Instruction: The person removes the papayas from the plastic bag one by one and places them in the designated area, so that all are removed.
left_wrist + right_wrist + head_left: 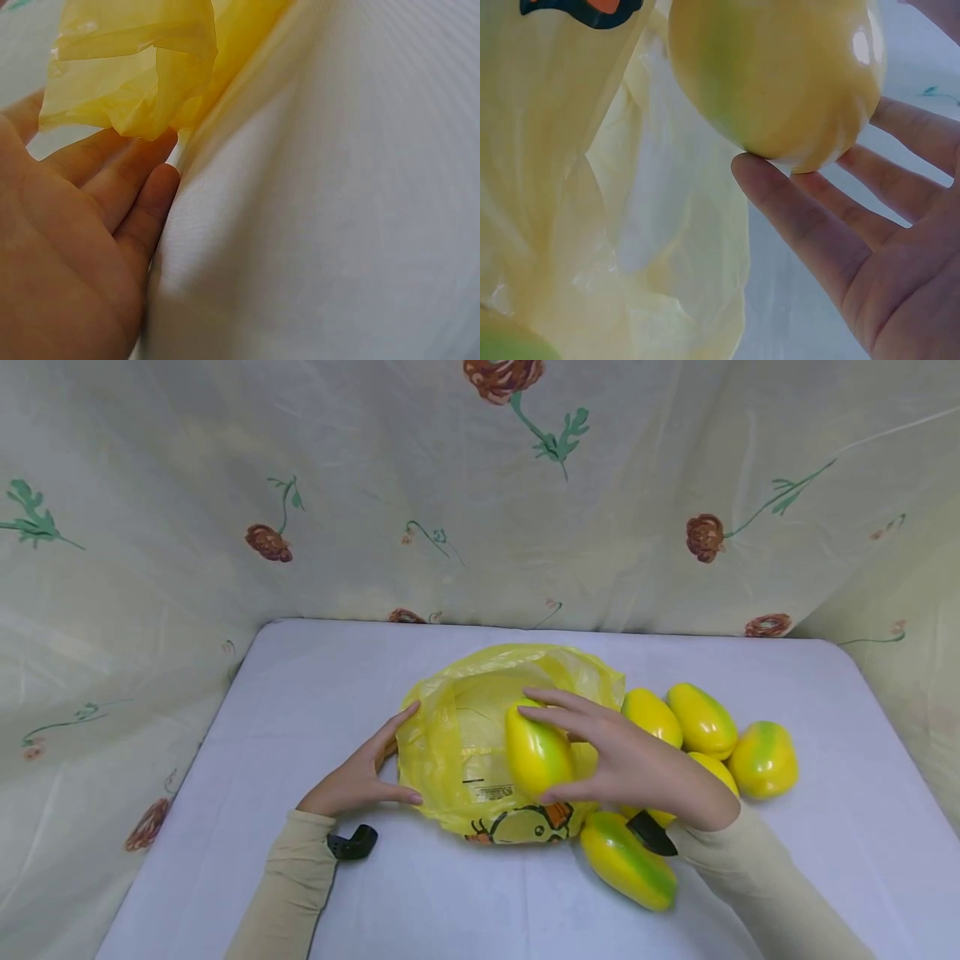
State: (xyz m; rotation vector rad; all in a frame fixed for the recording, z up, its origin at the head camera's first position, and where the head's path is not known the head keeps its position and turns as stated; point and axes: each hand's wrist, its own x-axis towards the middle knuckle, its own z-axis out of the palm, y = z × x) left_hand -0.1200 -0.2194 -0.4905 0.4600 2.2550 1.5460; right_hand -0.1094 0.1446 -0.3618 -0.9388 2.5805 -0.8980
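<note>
A crinkled yellow plastic bag [433,752] with a printed cartoon face lies with its mouth spread wide in the head view. Over that mouth, my right hand [633,756] holds a glossy yellow mango [534,752] between thumb and fingertips. The right wrist view shows the fingertips around the lower end of the mango [772,75], beside the bag's side. My left hand [351,787] is at the bag's left edge, fingers extended and thumb apart. In the left wrist view, the fingers [131,180] touch the bag's film, palm uncovered.
Several yellow-green mangoes sit right of the bag, including one at the far right [763,760]. Another mango [628,862] lies in front, near my right wrist. A pale cloth covers the table [247,760], and a flowered curtain [360,485] hangs behind it.
</note>
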